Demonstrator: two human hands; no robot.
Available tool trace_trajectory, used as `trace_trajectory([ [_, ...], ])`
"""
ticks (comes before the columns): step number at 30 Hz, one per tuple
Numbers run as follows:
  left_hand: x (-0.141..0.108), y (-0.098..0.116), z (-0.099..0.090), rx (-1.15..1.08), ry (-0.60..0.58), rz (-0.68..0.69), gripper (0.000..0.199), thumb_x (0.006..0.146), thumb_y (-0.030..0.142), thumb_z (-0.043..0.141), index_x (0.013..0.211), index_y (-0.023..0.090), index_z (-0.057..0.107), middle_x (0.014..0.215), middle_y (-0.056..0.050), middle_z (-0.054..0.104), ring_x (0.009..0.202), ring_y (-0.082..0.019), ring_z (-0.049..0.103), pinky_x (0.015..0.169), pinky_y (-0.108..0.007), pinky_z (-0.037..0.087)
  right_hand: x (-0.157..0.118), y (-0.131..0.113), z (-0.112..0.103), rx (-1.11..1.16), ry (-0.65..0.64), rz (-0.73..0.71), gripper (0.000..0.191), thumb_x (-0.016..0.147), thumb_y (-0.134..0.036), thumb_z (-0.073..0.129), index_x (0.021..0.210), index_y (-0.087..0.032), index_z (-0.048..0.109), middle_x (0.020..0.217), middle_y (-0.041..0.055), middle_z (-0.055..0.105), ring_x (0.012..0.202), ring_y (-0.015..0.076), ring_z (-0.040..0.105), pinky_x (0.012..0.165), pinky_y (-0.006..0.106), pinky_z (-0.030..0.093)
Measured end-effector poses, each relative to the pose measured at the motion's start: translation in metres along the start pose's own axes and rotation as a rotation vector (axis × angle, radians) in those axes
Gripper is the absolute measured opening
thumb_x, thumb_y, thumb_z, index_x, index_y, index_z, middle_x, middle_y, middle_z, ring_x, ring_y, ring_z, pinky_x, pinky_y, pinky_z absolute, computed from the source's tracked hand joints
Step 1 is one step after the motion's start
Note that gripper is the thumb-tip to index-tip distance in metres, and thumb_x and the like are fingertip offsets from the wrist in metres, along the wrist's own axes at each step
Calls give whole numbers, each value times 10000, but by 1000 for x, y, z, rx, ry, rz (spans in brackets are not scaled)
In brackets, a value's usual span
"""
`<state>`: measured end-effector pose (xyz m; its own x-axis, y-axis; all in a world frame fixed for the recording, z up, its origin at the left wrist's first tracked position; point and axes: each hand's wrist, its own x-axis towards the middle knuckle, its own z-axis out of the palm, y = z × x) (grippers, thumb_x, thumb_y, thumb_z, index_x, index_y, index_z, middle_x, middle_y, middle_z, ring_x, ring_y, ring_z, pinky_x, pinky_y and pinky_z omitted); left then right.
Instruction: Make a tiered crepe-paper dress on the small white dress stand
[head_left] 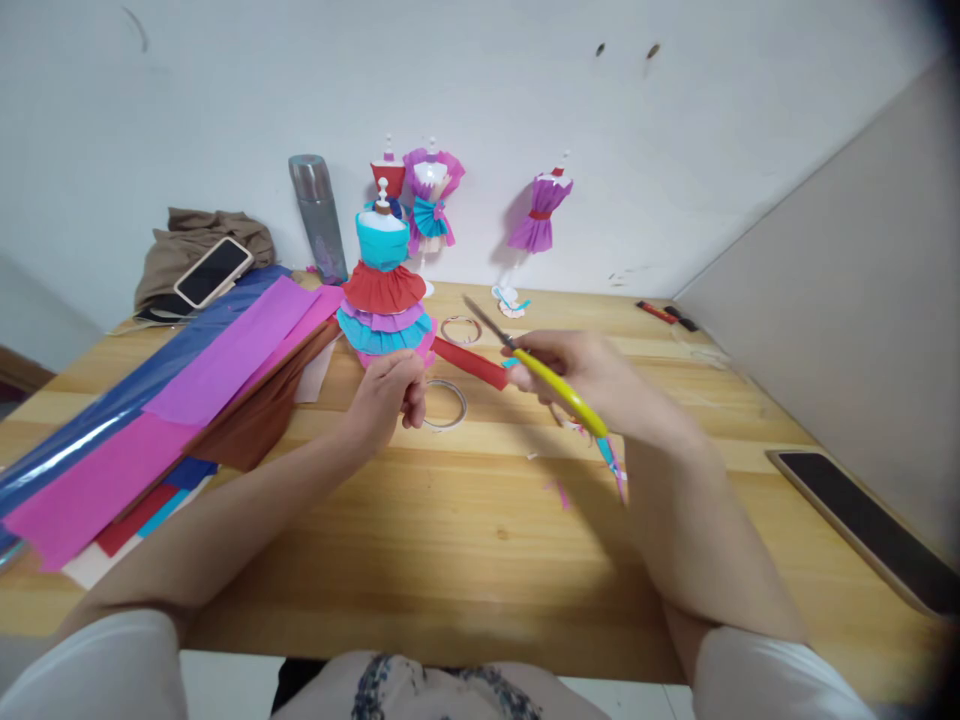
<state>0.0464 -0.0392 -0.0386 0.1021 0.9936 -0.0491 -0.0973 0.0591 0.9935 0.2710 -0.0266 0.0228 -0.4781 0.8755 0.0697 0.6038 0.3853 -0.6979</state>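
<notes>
In my right hand is a pair of yellow-handled scissors, its blades pointing up and to the left. My left hand is closed at the foot of a small dress form with a turquoise top and tiered red, purple, blue and pink paper skirt; what its fingers hold, if anything, is hidden. Between my hands a red paper strip slants across the table, its right end near my right fingertips. A roll of tape lies beside my left hand, and another ring lies behind it.
Colored paper sheets cover the table's left side, with a phone on brown cloth. A flask and more dress forms stand by the wall. Paper scraps lie near my right wrist, a larger phone at right.
</notes>
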Motion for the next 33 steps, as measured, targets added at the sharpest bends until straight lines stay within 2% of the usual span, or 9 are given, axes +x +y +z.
trace_trajectory([
  [5, 1, 2, 7, 105, -62, -18, 440, 873, 245, 436, 437, 198, 413, 332, 1, 420, 324, -74, 362, 393, -214, 249, -10, -1, -15, 217, 264, 79, 447, 796, -629, 712, 893, -196, 660, 622, -8, 547, 483, 120, 479, 407, 251, 352],
  [8, 5, 6, 15, 106, -74, -20, 505, 962, 280, 404, 466, 188, 430, 361, -9, 451, 327, -77, 402, 390, -208, 280, -13, -2, -20, 265, 378, 65, 503, 776, -665, 721, 918, -184, 688, 621, -5, 561, 444, 98, 469, 379, 240, 347],
  [13, 22, 9, 37, 50, -173, -46, 282, 953, 133, 440, 676, 172, 476, 523, 50, 505, 390, -85, 541, 403, -185, 388, -18, -2, -26, 346, 510, -9, 643, 697, -737, 765, 937, -144, 702, 673, 26, 630, 458, 89, 492, 384, 246, 361],
  [17, 40, 8, 58, 89, -290, -35, 223, 944, 85, 471, 739, 168, 499, 510, 57, 524, 421, -74, 520, 433, -171, 434, -21, 0, -32, 380, 632, -88, 670, 704, -733, 764, 990, -130, 701, 684, 28, 646, 488, 93, 524, 401, 245, 381],
  [21, 50, 4, 76, 75, -346, -1, 194, 895, 49, 555, 726, 143, 539, 547, 44, 570, 463, -59, 541, 475, -164, 469, -23, 5, -41, 415, 703, -148, 598, 743, -661, 774, 1013, -133, 691, 699, 36, 658, 508, 100, 542, 427, 258, 428],
  [25, 53, 1, 91, 23, -347, -39, 156, 839, 36, 646, 750, 135, 566, 537, 46, 588, 467, -60, 564, 488, -161, 480, -24, 10, -49, 382, 744, -163, 561, 758, -645, 754, 1016, -151, 686, 688, 31, 670, 494, 102, 546, 427, 261, 422],
  [29, 54, -4, 108, 63, -390, -78, 151, 908, 90, 601, 770, 137, 563, 463, 50, 559, 391, -73, 528, 426, -170, 438, -24, 8, -51, 387, 802, -175, 477, 773, -586, 740, 982, -160, 691, 668, 17, 668, 475, 93, 529, 421, 253, 395],
  [33, 56, -9, 125, 146, -510, -52, 271, 957, 146, 551, 689, 154, 512, 418, 50, 516, 344, -73, 500, 399, -174, 390, -23, 10, -54, 356, 775, -160, 464, 777, -556, 727, 998, -148, 693, 662, 27, 675, 478, 102, 540, 418, 255, 382],
])
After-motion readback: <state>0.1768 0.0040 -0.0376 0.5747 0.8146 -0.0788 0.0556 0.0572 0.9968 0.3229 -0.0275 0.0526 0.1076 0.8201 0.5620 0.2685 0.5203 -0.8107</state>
